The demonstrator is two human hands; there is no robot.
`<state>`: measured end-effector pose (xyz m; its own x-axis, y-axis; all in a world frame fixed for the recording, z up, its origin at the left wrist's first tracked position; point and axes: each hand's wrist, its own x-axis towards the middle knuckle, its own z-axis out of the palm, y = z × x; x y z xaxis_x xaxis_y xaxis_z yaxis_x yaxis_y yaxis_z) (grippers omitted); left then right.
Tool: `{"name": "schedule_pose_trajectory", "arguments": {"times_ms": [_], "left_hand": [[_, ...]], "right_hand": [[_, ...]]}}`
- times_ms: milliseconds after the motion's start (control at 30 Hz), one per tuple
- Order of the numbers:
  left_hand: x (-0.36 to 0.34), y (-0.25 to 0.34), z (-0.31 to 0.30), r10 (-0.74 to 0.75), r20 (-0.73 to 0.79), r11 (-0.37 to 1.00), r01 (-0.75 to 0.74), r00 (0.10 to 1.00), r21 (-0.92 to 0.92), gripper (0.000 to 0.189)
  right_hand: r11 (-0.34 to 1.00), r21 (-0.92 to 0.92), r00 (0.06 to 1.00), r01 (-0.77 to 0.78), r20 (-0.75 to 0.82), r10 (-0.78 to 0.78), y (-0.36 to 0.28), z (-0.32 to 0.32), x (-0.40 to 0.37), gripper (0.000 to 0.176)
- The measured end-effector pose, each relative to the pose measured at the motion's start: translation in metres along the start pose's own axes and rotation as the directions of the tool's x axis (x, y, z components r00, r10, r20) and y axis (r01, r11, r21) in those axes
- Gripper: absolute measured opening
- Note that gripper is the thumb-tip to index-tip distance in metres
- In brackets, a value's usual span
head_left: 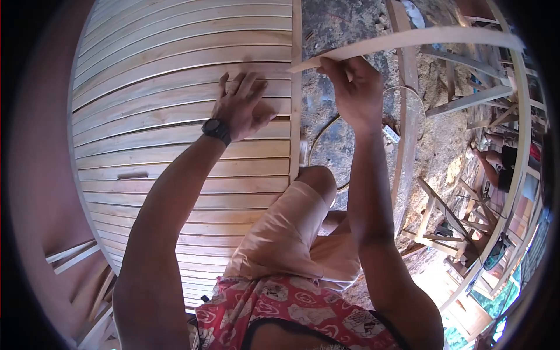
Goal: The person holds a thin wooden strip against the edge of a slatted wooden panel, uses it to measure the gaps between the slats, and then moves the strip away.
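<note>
At left, slatted wooden surface (181, 38), its slats running side to side; a short loose wood piece (133, 175) lies across it. Over the slats, my left hand (239, 108), with a watch (216, 129) at the wrist, is open, fingers parted and slightly bent, with nothing seen in its grasp; whether the fingertips touch the wood I cannot tell. Next, the edge rail (296, 35) borders the slats and runs crosswise to them.

Thin wooden strip (408, 38): its left end lies over or just above this rail, pointing towards the slats on my left hand's side, a little apart from that hand. Its long axis runs broadly with the slats and across the rail, bowing gently in this view. My right hand (361, 93) is the nearer one: thumb and fingers are closed in a pinch on the strip near its left end, so most of the length extends to the right, unsupported by my left hand. Below the strip, a white power strip (391, 134) lies beside my right forearm; farther right, another person (507, 166) is near timber frames (475, 102).
</note>
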<state>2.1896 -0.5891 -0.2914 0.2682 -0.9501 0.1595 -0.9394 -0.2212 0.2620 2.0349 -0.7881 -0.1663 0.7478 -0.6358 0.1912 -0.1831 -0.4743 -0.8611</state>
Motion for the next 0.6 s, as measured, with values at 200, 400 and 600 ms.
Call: {"name": "schedule_pose_trajectory", "arguments": {"times_ms": [200, 400, 600], "left_hand": [[0.002, -0.002, 0.002, -0.020, 0.038, 0.999, 0.021, 0.999, -0.035, 0.071], [-0.001, -0.002, 0.003, -0.023, 0.043, 0.999, 0.025, 0.999, -0.034, 0.072], [0.000, -0.002, 0.005, -0.020, 0.029, 1.000, 0.020, 0.999, -0.010, 0.073]], "right_hand": [[0.918, 0.397, 0.952, 0.017, -0.287, 0.106, 0.041, 0.013, 0.006, 0.017], [0.826, 0.551, 0.753, 0.117, -0.591, 0.288, 0.077, 0.028, 0.005, 0.015], [0.824, 0.560, 0.697, 0.083, -0.624, 0.354, 0.094, 0.044, 0.009, 0.016]]}}
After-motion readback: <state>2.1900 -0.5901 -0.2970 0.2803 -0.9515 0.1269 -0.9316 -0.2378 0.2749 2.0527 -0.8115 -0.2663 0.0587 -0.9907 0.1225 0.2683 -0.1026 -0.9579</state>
